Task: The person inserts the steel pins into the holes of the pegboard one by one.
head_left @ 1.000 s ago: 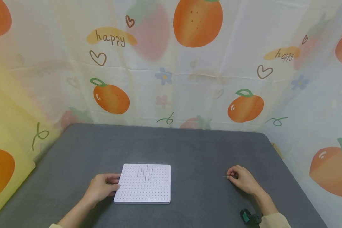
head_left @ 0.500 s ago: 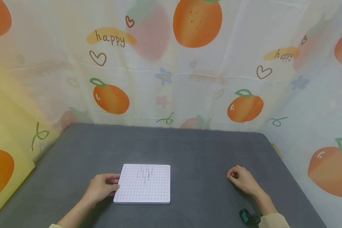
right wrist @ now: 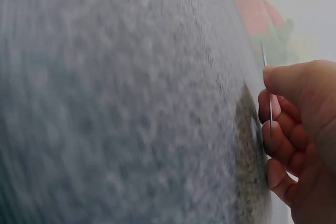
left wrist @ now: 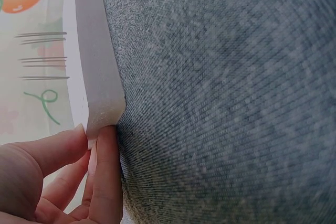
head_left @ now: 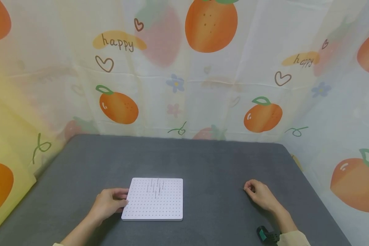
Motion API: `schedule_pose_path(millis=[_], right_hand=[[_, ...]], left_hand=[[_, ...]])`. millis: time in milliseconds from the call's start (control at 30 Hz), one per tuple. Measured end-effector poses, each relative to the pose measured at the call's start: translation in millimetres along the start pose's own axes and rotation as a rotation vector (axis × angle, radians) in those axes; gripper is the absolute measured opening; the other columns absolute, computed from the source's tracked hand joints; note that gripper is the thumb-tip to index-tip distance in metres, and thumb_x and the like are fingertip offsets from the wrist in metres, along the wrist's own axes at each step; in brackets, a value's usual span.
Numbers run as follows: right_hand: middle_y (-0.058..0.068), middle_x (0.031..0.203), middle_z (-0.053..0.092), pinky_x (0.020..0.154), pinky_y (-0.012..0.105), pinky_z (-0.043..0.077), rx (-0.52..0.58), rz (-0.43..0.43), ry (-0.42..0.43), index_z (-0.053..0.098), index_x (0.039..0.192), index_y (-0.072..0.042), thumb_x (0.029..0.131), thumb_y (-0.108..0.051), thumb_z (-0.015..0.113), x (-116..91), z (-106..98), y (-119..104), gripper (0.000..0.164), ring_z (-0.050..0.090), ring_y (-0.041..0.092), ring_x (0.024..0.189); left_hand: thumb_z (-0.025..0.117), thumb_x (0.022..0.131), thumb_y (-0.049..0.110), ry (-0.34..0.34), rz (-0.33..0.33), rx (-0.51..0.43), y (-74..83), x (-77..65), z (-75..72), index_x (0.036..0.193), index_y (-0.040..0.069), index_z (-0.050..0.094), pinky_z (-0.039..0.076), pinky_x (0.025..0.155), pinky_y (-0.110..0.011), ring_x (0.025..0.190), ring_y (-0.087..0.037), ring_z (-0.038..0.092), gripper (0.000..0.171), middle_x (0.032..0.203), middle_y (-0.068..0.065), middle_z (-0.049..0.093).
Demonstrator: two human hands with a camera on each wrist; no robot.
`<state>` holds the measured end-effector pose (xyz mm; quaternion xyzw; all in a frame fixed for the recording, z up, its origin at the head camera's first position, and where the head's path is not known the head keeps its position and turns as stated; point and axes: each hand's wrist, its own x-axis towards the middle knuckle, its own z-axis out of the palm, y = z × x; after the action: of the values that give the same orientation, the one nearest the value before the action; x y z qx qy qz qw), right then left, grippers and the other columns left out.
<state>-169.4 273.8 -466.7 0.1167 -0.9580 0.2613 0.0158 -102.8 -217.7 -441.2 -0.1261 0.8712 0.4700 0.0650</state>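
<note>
A white square pegboard (head_left: 163, 208), dotted with rows of small holes, lies on the table left of centre. Several thin metal pins (head_left: 155, 194) stand upright in its far half. My left hand (head_left: 107, 204) grips the board's left edge; in the left wrist view the thumb is at the top rim and fingers are against the lower side. Well to the right of the board, my right hand (head_left: 260, 195) is low over the table. Its thumb and fingers pinch one thin metal pin (right wrist: 271, 109), seen in the right wrist view; the head view does not show this pin clearly.
A dark grey cloth (head_left: 215, 167) covers the table. Behind it and at both sides hangs a curtain (head_left: 209, 89) printed with oranges and "happy". A black device (head_left: 267, 235) with a green patch is at my right wrist.
The pin's tip, which stuck out left of my right fingers before, no longer shows in the head view. My left hand still holds the board in place. The head view has shifted slightly.
</note>
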Motion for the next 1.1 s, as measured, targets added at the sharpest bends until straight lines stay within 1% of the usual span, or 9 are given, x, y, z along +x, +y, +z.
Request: schedule_pose_path(millis=[100,300,367,500,600,700,833,967,1100], right_hand=[[-0.005,0.071,0.051,0.054,0.021,0.037,0.028,-0.005,0.022,0.058,0.085,-0.008,0.089,-0.014,0.057,0,2,-4,0.008,0.042,0.003,0.061],[-0.007,0.07,0.05,0.054,0.02,0.037,0.062,-0.062,0.081,0.058,0.087,-0.008,0.088,-0.011,0.06,1,6,-14,0.004,0.041,0.001,0.06],[-0.006,0.072,0.054,0.055,0.021,0.039,0.081,-0.071,0.087,0.059,0.09,-0.008,0.088,-0.01,0.06,3,7,-19,0.003,0.043,0.001,0.062],[-0.002,0.082,0.061,0.06,0.023,0.045,0.103,-0.092,0.078,0.062,0.097,-0.01,0.088,-0.006,0.058,4,7,-29,0.011,0.052,0.005,0.07],[-0.002,0.088,0.063,0.064,0.026,0.05,0.102,-0.118,0.076,0.065,0.097,-0.011,0.088,-0.005,0.058,5,9,-37,0.013,0.057,0.01,0.077],[-0.003,0.091,0.063,0.067,0.027,0.051,0.095,-0.148,0.081,0.066,0.094,-0.014,0.087,-0.004,0.059,6,11,-43,0.014,0.059,0.011,0.081],[-0.003,0.087,0.062,0.063,0.024,0.048,0.117,-0.17,0.071,0.063,0.092,-0.014,0.088,-0.006,0.058,8,15,-52,0.011,0.055,0.006,0.075],[-0.001,0.081,0.061,0.058,0.021,0.044,0.166,-0.207,0.075,0.06,0.091,-0.009,0.089,-0.008,0.058,11,19,-62,0.003,0.049,0.003,0.068],[0.0,0.079,0.06,0.056,0.02,0.043,0.194,-0.241,0.095,0.059,0.091,-0.006,0.089,-0.008,0.058,14,23,-73,0.003,0.047,0.003,0.066]], left_hand=[[0.066,0.074,-0.003,0.001,0.0,-0.002,-0.2,0.3,0.1,0.113,-0.004,0.061,0.057,0.061,-0.032,0.074,-0.017,0.061,0.04,0.088,-0.009,0.066],[0.067,0.074,-0.002,-0.001,0.005,-0.003,-1.0,1.1,-0.1,0.113,-0.004,0.062,0.057,0.061,-0.032,0.074,-0.017,0.062,0.04,0.089,-0.009,0.066],[0.067,0.074,-0.002,-0.005,0.016,-0.003,-1.5,1.3,-0.7,0.113,-0.005,0.061,0.057,0.061,-0.033,0.075,-0.017,0.062,0.04,0.09,-0.01,0.066],[0.067,0.074,-0.002,-0.008,0.032,-0.002,-2.4,1.1,-1.6,0.113,-0.006,0.061,0.057,0.06,-0.033,0.075,-0.017,0.062,0.04,0.09,-0.011,0.066],[0.068,0.074,-0.002,-0.008,0.032,-0.003,-2.4,1.0,-1.8,0.113,-0.005,0.061,0.057,0.06,-0.033,0.075,-0.017,0.062,0.04,0.091,-0.011,0.066],[0.068,0.074,-0.002,-0.008,0.03,-0.003,-2.7,1.0,-1.6,0.113,-0.006,0.061,0.057,0.06,-0.033,0.075,-0.017,0.062,0.04,0.091,-0.011,0.066],[0.067,0.074,-0.002,-0.004,0.018,-0.004,-2.5,1.5,-0.8,0.113,-0.005,0.061,0.057,0.06,-0.033,0.075,-0.017,0.062,0.04,0.091,-0.011,0.066],[0.067,0.074,-0.002,-0.005,0.017,-0.011,-1.7,1.0,-0.8,0.113,-0.005,0.061,0.057,0.061,-0.033,0.075,-0.017,0.062,0.04,0.091,-0.012,0.067],[0.067,0.074,-0.003,-0.006,0.019,-0.017,-1.0,0.2,-0.9,0.113,-0.005,0.061,0.057,0.061,-0.033,0.075,-0.018,0.062,0.039,0.091,-0.012,0.067]])
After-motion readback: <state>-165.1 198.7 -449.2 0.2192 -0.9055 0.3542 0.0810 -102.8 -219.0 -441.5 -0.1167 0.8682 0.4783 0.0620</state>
